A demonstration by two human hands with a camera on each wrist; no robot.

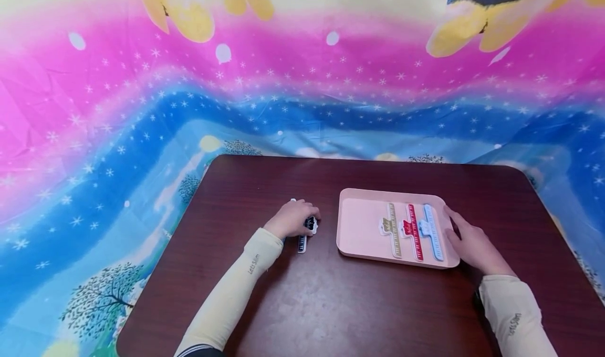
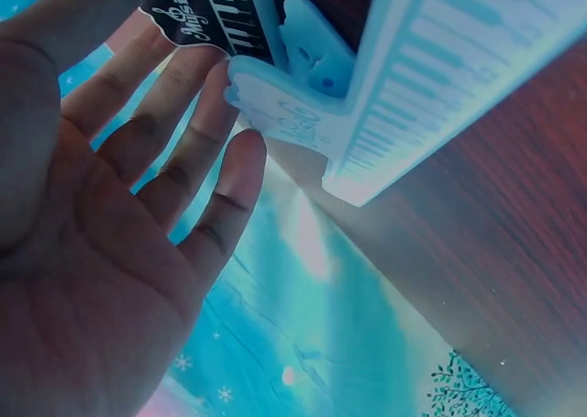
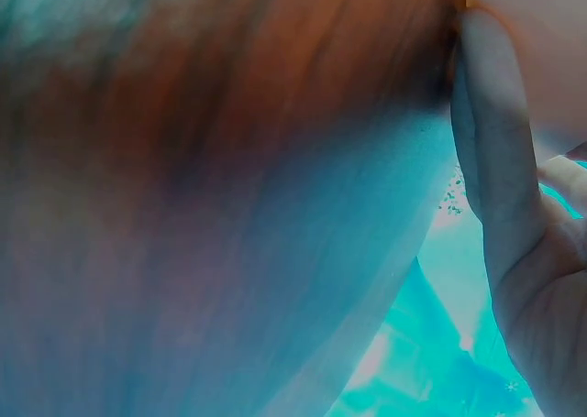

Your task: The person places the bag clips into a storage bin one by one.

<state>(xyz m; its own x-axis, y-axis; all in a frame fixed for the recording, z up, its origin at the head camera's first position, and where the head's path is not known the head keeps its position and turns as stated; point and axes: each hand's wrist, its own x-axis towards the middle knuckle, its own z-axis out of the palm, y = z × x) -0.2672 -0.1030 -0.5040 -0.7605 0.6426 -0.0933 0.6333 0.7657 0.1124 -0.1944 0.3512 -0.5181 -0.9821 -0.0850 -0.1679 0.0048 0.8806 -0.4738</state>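
In the head view my left hand [image 1: 295,219] is over the left part of the table, thumb and forefinger pinching the handle of a black piano-keyboard clip [image 1: 302,244]. The left wrist view shows this black clip [image 2: 206,16] marked "Music" beside a pale blue-white clip [image 2: 404,96], whose handle lies by my outer fingertips. From the head, my hand mostly hides the pale one. My right hand [image 1: 477,247] rests with extended fingers against the right edge of a pink tray [image 1: 359,228]. In the tray, a gold clip [image 1: 395,239], a red clip [image 1: 416,239] and a light blue clip [image 1: 434,239] lie side by side.
The dark brown table [image 1: 368,310] has rounded corners. A patterned cloth [image 1: 293,110] in pink and blue hangs behind it and along its sides. The tray's raised rim surrounds the three clips, with bare tray floor left of the gold one.
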